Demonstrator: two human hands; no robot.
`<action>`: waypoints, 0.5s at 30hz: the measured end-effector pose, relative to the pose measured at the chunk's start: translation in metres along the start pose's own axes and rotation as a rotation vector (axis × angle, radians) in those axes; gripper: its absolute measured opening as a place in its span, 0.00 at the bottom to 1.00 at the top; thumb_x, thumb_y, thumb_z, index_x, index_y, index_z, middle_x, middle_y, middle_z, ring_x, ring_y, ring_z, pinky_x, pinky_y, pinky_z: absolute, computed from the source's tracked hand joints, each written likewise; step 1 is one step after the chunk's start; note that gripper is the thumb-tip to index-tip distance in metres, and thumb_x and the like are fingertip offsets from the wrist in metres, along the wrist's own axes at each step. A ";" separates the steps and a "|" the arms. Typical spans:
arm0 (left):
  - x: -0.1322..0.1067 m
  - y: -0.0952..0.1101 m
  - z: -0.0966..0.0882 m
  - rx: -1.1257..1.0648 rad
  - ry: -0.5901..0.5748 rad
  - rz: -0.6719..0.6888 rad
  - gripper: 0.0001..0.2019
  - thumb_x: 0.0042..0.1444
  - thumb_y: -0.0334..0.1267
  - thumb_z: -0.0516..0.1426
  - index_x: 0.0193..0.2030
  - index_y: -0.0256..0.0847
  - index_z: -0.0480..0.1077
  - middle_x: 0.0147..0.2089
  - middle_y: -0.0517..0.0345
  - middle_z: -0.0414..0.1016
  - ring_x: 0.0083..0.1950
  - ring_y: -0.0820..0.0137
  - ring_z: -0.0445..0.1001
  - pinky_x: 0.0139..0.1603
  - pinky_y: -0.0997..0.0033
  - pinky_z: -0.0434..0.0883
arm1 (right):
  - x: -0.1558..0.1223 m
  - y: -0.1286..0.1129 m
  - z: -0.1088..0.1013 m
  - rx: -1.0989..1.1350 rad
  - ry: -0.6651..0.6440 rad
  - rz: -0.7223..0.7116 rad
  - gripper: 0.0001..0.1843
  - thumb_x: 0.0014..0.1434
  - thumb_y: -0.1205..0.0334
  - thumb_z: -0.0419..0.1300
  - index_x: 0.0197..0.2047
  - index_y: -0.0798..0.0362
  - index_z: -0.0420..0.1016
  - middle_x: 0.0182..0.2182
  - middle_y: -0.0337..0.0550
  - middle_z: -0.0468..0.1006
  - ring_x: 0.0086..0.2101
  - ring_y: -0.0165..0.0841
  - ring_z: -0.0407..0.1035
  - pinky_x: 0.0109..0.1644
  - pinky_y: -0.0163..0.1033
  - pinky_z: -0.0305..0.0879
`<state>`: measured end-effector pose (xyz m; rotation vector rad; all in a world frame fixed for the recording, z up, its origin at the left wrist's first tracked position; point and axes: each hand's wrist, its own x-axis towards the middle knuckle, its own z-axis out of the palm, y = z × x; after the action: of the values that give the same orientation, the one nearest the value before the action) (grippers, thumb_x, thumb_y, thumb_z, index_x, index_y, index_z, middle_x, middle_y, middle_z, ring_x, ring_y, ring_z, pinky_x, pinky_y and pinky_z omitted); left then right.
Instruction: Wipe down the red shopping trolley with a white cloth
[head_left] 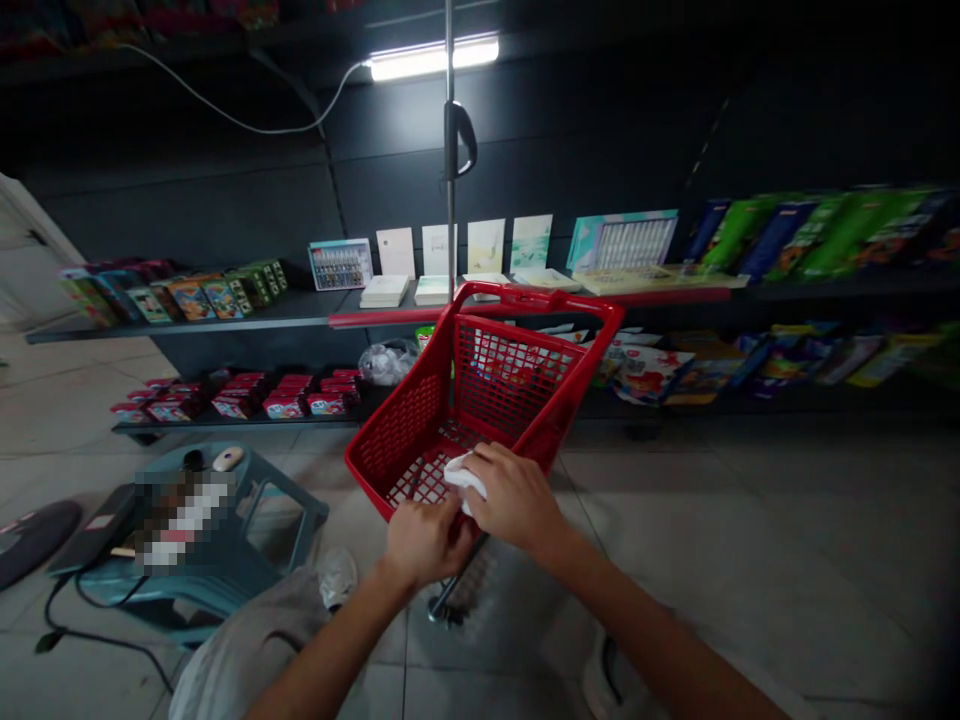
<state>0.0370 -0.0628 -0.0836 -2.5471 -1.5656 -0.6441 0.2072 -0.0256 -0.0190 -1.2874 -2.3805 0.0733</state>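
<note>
White cloth (463,474) at near rim of red cart (409,420), pinched in right grip (517,495); left grip (426,540) curled beside, hold unclear; cloth likely soft, light; cart probably stiff, best held by far handle (525,297)

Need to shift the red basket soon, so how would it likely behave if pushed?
The red basket is probably light for its size, since its walls are open lattice. It should feel fairly stiff, as the rim holds a firm outline. Pushing high on its handle might tip it, because that bar rises well above the basket floor.
</note>
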 end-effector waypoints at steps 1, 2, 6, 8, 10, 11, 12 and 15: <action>-0.001 -0.007 0.000 -0.008 0.022 0.015 0.06 0.59 0.42 0.56 0.36 0.44 0.70 0.27 0.59 0.79 0.25 0.68 0.76 0.25 0.69 0.58 | 0.003 0.006 0.000 -0.006 0.017 -0.022 0.17 0.59 0.67 0.59 0.50 0.48 0.80 0.45 0.44 0.78 0.47 0.38 0.69 0.53 0.40 0.65; -0.003 -0.014 -0.001 -0.012 0.042 0.026 0.06 0.59 0.41 0.55 0.34 0.44 0.70 0.25 0.60 0.78 0.24 0.69 0.74 0.25 0.69 0.56 | 0.005 0.015 0.000 -0.019 0.047 -0.038 0.18 0.58 0.68 0.59 0.51 0.48 0.79 0.46 0.45 0.78 0.47 0.39 0.69 0.55 0.41 0.64; -0.006 -0.042 -0.008 -0.009 0.082 0.047 0.11 0.59 0.42 0.55 0.28 0.43 0.68 0.19 0.61 0.71 0.19 0.73 0.67 0.24 0.70 0.53 | 0.011 0.074 -0.007 -0.115 0.269 0.022 0.21 0.58 0.69 0.57 0.53 0.51 0.79 0.48 0.49 0.77 0.49 0.41 0.68 0.57 0.43 0.65; -0.006 -0.056 -0.010 -0.016 0.085 0.059 0.15 0.61 0.46 0.54 0.26 0.42 0.68 0.18 0.61 0.69 0.18 0.74 0.65 0.24 0.70 0.51 | 0.012 0.111 -0.011 -0.180 0.391 0.126 0.21 0.58 0.68 0.57 0.54 0.52 0.79 0.50 0.51 0.76 0.49 0.42 0.68 0.54 0.44 0.66; -0.006 -0.067 -0.012 -0.018 0.084 0.050 0.19 0.64 0.50 0.53 0.25 0.42 0.68 0.17 0.60 0.69 0.19 0.73 0.65 0.24 0.70 0.50 | 0.011 0.144 -0.014 -0.209 0.487 0.243 0.21 0.59 0.66 0.58 0.55 0.55 0.78 0.53 0.56 0.74 0.51 0.44 0.68 0.54 0.44 0.66; -0.005 -0.072 -0.013 -0.018 0.085 0.043 0.21 0.65 0.51 0.52 0.25 0.42 0.69 0.18 0.59 0.69 0.19 0.73 0.65 0.24 0.70 0.49 | 0.010 0.156 -0.014 -0.199 0.525 0.307 0.23 0.58 0.65 0.59 0.57 0.58 0.77 0.53 0.59 0.74 0.52 0.45 0.68 0.56 0.45 0.65; -0.005 -0.076 -0.013 -0.022 0.085 0.038 0.22 0.66 0.52 0.51 0.25 0.42 0.69 0.18 0.59 0.69 0.19 0.73 0.65 0.24 0.70 0.49 | 0.009 0.166 -0.012 -0.176 0.549 0.386 0.24 0.58 0.65 0.61 0.58 0.59 0.76 0.53 0.62 0.74 0.53 0.46 0.68 0.57 0.46 0.65; -0.004 -0.082 -0.013 -0.047 0.087 0.044 0.24 0.69 0.51 0.48 0.26 0.42 0.70 0.18 0.59 0.70 0.20 0.73 0.66 0.25 0.69 0.49 | 0.004 0.170 0.010 -0.035 0.510 0.594 0.28 0.54 0.59 0.65 0.58 0.57 0.73 0.49 0.62 0.76 0.52 0.51 0.70 0.56 0.52 0.66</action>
<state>-0.0401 -0.0313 -0.0852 -2.5417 -1.4799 -0.7838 0.3353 0.0760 -0.0682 -1.7425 -1.5360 -0.1090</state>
